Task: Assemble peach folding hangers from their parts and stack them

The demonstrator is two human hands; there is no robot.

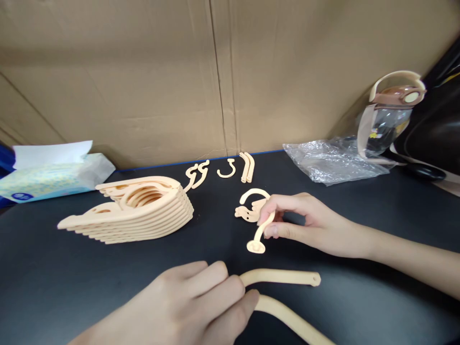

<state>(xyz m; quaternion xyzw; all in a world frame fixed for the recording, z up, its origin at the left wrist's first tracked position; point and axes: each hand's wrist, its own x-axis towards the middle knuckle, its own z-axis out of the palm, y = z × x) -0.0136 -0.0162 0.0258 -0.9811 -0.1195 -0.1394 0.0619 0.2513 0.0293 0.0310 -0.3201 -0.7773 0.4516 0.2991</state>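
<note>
My right hand (300, 223) is closed in a pinch on a beige plastic hanger hook (262, 230). The hook's curve points up and away, and its round flat base faces me. Behind those fingers a small beige shaped piece (247, 213) lies on the table, partly hidden. Nearer to me, my left hand (204, 302) is closed around beige curved hanger arms. One arm (280, 276) sticks out to the right and has a small hole at its end. A second arm (287, 314) slants down out of the frame. Where they meet is hidden under my fingers.
To the left stands a neat stack of beige hanger pieces (158, 225). Toward the back lie small notched pieces (201, 175), another hook (227, 170) and short curved strips (247, 167). A tissue pack (53, 172), a clear plastic bag (330, 160) and a bottle (390, 120) line the cardboard wall (161, 86).
</note>
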